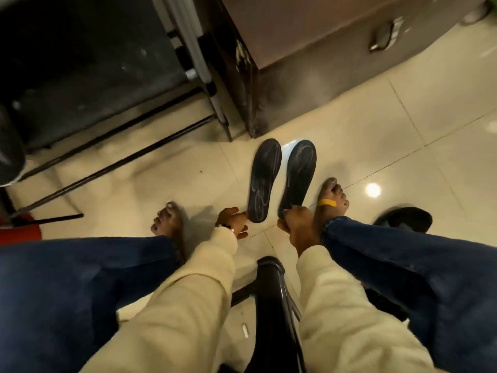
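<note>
I have the right insole (298, 173) grasped at its heel end by the right hand (294, 220), fingers curled round it, its toe end pointing away over the tiled floor (403, 117). The left insole (265, 179) lies flat just beside it. The left hand (232, 222) is at that insole's heel, fingers released. A bare foot (332, 203) rests just right of the held insole.

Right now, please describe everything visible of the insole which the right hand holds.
This insole is a thin, dark blue-grey, foot-shaped pad with pale curved lines on its upper face; it looks like foam. Its toe end points away from the person, above glossy cream floor tiles. The right hand grips its heel end with curled fingers. A matching second insole lies beside it, apart, and the bare right foot is close on its other side.
</note>
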